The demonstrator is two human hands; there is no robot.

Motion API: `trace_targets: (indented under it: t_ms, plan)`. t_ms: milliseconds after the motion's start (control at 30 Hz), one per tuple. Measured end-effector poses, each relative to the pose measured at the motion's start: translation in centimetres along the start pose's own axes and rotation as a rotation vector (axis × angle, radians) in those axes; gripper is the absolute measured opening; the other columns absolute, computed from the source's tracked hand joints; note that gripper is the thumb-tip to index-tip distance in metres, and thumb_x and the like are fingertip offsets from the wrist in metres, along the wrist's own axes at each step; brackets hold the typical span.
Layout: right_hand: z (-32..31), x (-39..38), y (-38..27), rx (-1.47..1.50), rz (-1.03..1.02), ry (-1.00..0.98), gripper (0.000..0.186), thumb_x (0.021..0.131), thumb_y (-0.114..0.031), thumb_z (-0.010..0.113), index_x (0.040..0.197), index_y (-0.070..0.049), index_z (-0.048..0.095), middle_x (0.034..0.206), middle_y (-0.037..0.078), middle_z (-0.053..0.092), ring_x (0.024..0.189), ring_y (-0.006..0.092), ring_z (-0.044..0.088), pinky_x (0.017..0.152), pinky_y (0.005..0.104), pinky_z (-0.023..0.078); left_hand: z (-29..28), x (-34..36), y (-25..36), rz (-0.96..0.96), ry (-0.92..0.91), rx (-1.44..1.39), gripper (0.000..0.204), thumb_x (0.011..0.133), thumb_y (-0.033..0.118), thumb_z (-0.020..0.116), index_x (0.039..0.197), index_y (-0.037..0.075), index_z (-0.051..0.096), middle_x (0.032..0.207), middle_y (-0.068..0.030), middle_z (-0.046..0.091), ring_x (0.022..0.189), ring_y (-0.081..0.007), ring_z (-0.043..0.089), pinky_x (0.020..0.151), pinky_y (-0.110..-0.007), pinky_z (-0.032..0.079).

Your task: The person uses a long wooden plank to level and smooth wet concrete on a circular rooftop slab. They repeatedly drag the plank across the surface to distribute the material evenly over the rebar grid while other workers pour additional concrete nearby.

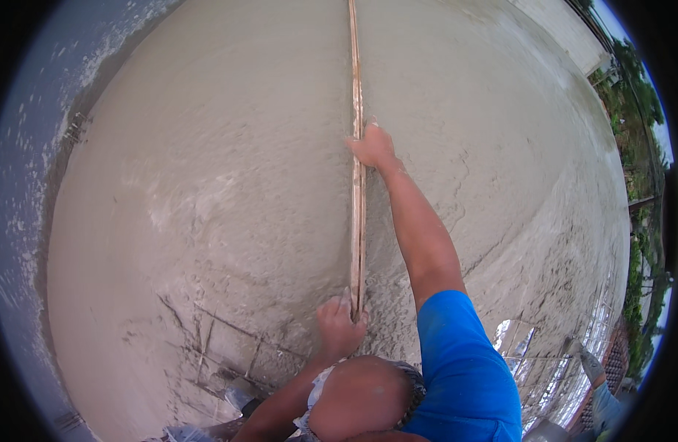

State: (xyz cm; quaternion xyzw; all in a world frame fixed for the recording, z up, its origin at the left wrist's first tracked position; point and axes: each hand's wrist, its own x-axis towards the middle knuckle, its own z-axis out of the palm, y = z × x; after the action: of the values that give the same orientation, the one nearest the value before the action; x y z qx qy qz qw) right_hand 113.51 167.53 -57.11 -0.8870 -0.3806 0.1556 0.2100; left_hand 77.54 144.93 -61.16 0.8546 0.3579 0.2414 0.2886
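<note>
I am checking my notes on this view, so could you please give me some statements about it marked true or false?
1. Both the left hand and the right hand touch the long wooden strip. True.
2. The right hand is at the strip's near end, with the left hand farther out. False: the left hand is at the near end and the right is farther along.
3. The right arm's sleeve is red. False: it is blue.
4. Thin dark bars show at the lower left. True.
5. Greenery shows along the picture's left side. False: it is along the right.
</note>
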Motion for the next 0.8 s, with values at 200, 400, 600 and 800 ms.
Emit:
trace_targets:
  t_ms: [200,400,600,800]
  plan:
    - [-1.7,-2.4,3.9,-0.035,0.046,0.075,0.081,0.087,-0.039,0.075,0.141,0.016,0.048,0.116,0.035,0.071,0.115,0.0478,0.069,0.098,0.0504,0.056,0.1,-1.4,-0.7,0.06,-0.018,-0.015,0.057,0.079,0.028,0.086,0.124,-0.004,0.071,0.093,-0.0129,0.064,0.088,-0.0328,0.063,0.083,-0.047,0.047]
    - [-2.3,-5.6,7.6,-0.038,0.166,0.151,0.086,0.088,-0.041,0.074,0.144,0.019,0.046,0.121,0.037,0.069,0.116,0.0481,0.068,0.101,0.0499,0.055,-1.7,-2.6,-2.0,0.064,-0.144,-0.047,0.057,0.078,0.026,0.086,0.124,-0.004,0.071,0.095,-0.0127,0.064,0.089,-0.0325,0.063,0.084,-0.047,0.047]
    - [1.2,-6.9,4.1,-0.03,0.121,0.143,0.081,0.089,-0.043,0.074,0.137,0.019,0.054,0.116,0.035,0.071,0.113,0.047,0.07,0.1,0.0498,0.056,-5.3,-4.1,-4.0,0.101,-0.086,0.0,0.058,0.075,0.022,0.086,0.123,-0.005,0.071,0.096,-0.0129,0.064,0.088,-0.0326,0.063,0.084,-0.046,0.046]
    - [4.0,-8.2,-3.3,-0.045,0.043,-0.037,0.082,0.088,-0.042,0.074,0.136,0.022,0.053,0.111,0.034,0.073,0.11,0.0463,0.071,0.097,0.0494,0.057,-6.3,-7.8,-5.7,0.028,-0.034,0.008,0.059,0.078,0.02,0.086,0.127,-0.007,0.068,0.088,-0.0119,0.061,0.086,-0.0312,0.062,0.084,-0.047,0.045]
